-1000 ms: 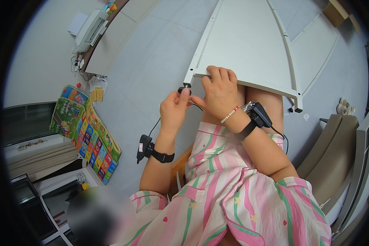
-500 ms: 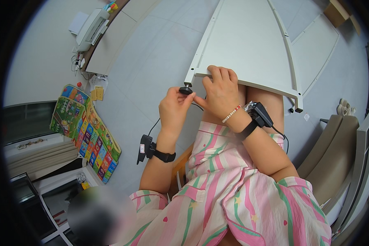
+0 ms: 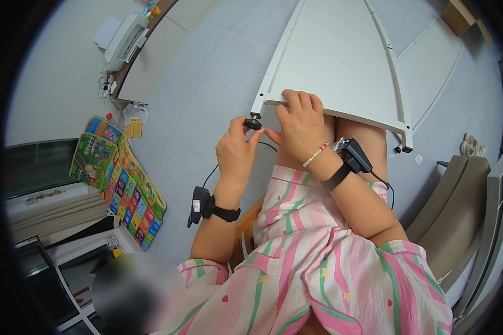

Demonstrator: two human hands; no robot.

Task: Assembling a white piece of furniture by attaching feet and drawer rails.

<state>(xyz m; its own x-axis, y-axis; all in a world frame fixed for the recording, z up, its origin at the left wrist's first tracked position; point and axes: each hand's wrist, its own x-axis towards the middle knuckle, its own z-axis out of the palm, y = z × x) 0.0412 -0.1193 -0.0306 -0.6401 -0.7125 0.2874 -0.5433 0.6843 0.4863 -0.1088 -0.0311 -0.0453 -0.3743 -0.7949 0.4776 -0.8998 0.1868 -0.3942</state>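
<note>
A white panel with a metal tube frame [image 3: 330, 56] rests across my thighs, its narrow end away from me. At its near left corner a black round levelling foot [image 3: 253, 123] sits on a short threaded stem under the tube end. My left hand [image 3: 234, 153] holds this foot at its rim between thumb and fingers. The fingers of my right hand [image 3: 302, 125] curl over the panel's near edge, and its thumb stretches left, close to the left thumb. The tube end [image 3: 408, 149] at the near right corner shows dark and square.
Another white panel [image 3: 430, 67] lies on the floor at right, near a cardboard box [image 3: 460, 18]. A beige cushioned seat [image 3: 447, 195] stands on the right. To the left are a folded colourful play mat [image 3: 126, 190] and a cabinet with a white printer [image 3: 127, 39]. Cables trail from both wrist devices.
My left hand has shifted slightly on the foot, and its thumb has moved a little off the rim. The right hand and panel stay put.
</note>
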